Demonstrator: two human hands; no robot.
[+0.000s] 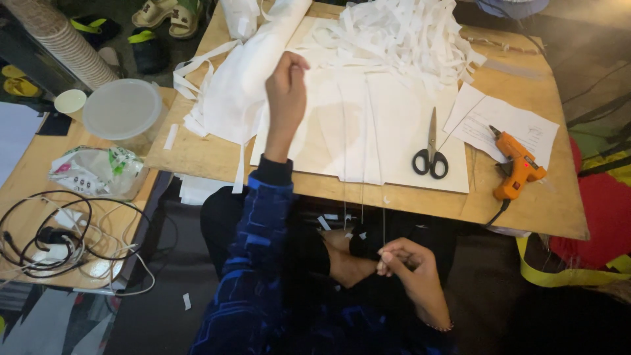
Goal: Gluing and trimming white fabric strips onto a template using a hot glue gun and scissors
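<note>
Head view: the left hand (286,85) is raised over the counter (526,197), its fingers (297,64) curled shut on the edge of a white fabric sheet (236,92) that drapes down to the left. The sleeve on that arm is dark blue with a lighter pattern. The right hand (411,263) sits low, below the counter's near edge and over the lap, with its fingers (388,258) pinched together; thin white threads (361,190) hang from the cut white paper panels (368,131) down toward that pinch, though whether they are actually gripped is too fine to tell.

The panels lie flat in the middle of the counter, just right of the raised hand. Black-handled scissors (430,151) rest on their right part, blades pointing away from the person. Beyond the panels a loose heap of white strips (401,33) covers the far side. To the right, an orange glue gun (518,167) lies partly on a printed sheet of paper (506,121).

On the lower surface to the left stand a round clear tub with a lid (123,110), a crumpled plastic bag (98,172) and a tangle of cables (62,240). Sandals (164,16) lie on the floor beyond.
</note>
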